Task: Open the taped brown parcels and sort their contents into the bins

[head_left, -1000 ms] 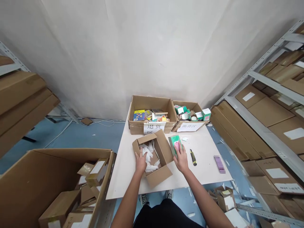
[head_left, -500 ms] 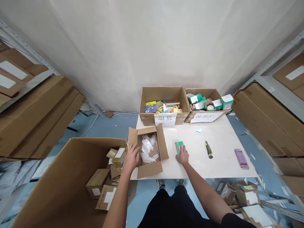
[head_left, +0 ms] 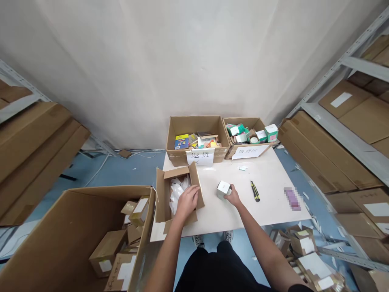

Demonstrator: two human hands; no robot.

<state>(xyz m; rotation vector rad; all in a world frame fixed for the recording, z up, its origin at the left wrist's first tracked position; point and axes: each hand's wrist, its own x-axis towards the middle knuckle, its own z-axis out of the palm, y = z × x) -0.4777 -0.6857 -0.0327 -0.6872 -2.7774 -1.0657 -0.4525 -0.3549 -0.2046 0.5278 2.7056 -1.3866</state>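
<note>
My right hand [head_left: 233, 197] grips a small box [head_left: 224, 187] by its right side. The box's white end faces up, and its sides are pale. Over the right side of an open cardboard carton [head_left: 160, 194] is my left hand [head_left: 187, 200], its fingers loosely extended towards the right flap and holding nothing I can see. White crumpled packing film [head_left: 175, 194] lies inside the carton, partly covered by that hand. To the right of the small box, a yellow and black utility knife [head_left: 255, 191] rests on the white table [head_left: 209, 221].
Two labelled boxes stand at the table's back: one holds books [head_left: 181, 142], the other green-and-white small boxes [head_left: 271, 132]. A large carton [head_left: 75, 219] with parcels adjoins the table's left. A blurred purple item [head_left: 292, 198] lies at right. Shelves with cartons flank both sides.
My left hand has moved right, from the carton's left flap to its right side. My right hand has turned the small box from its green face to its white end. The view has shifted.
</note>
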